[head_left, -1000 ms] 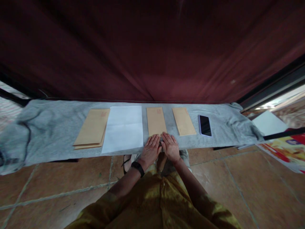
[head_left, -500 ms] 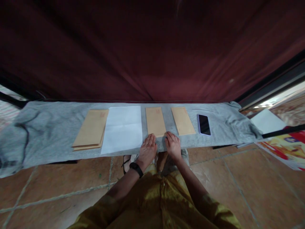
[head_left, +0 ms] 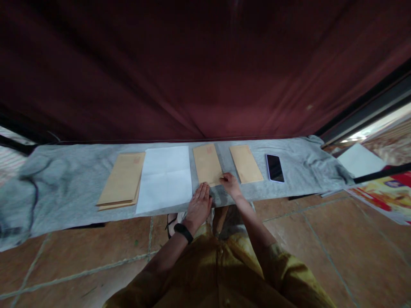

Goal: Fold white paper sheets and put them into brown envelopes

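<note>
A tan paper envelope (head_left: 207, 164) lies in front of me on the grey cloth, with a small red print at its far edge. My left hand (head_left: 199, 204) rests flat with fingers stretched out, the fingertips on the envelope's near left corner. At the near right corner my right hand (head_left: 229, 184) pinches the envelope's edge with fingers curled in. A second tan envelope (head_left: 246, 164) lies just to the right. White paper sheets (head_left: 167, 179) with faint fold lines lie to the left, beside a small stack of tan envelopes (head_left: 121, 179).
A phone (head_left: 274, 168) with a pale purple case lies right of the envelopes. Grey cloth (head_left: 70, 188) covers the narrow bench. A dark red sheet (head_left: 205, 85) rises behind it. Printed packaging (head_left: 385, 199) and a white sheet (head_left: 361, 160) are at far right.
My right hand has gone from lying flat at the near right corner to pinching the envelope's edge. The envelope has turned slightly. My left hand stays flat in nearly the same place.
</note>
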The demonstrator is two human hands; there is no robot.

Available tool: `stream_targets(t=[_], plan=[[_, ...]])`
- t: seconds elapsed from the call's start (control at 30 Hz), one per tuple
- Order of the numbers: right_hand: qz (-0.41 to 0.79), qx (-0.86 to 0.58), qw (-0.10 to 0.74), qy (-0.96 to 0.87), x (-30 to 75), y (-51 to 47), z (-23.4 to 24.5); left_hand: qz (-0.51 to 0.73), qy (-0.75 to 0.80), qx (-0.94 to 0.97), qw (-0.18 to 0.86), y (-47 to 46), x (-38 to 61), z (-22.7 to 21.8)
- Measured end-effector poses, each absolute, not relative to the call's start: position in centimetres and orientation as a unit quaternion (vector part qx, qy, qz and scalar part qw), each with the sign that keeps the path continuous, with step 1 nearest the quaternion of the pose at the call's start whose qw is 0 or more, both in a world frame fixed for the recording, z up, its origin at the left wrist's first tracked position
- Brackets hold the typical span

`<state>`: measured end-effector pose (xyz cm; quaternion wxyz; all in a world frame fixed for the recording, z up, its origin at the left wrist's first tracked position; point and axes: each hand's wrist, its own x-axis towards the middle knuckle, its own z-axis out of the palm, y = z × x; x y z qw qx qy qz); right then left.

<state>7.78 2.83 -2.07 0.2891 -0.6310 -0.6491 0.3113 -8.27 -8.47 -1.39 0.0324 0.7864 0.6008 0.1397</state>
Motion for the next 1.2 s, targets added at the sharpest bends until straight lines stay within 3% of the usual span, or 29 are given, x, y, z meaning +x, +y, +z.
stream_targets(t=[0.33,0.67,0.9,1.1,1.2], plan=[[0.451,-0.643,0.385,-0.485,6.4,2.0,-2.1,0.163,0.594,0.787,0.032,-6.6,-7.5,-1.1],[0.462,-0.645,0.359,-0.492,7.5,2.3,-1.1,0.160,0.566,0.807,0.047,-6.6,-7.2,-1.6],[0.404,-0.665,0.318,-0.542,8.2,2.3,-0.4,0.144,0.552,0.820,0.045,-6.4,-7.3,-1.6],[0.206,-0.701,0.222,-0.646,7.9,1.0,-0.8,0.132,0.548,0.825,0.039,-6.3,-7.4,-1.3],[0.151,-0.685,0.239,-0.671,7.7,0.1,-1.2,0.131,0.545,0.827,0.040,-6.2,-7.5,-1.1]])
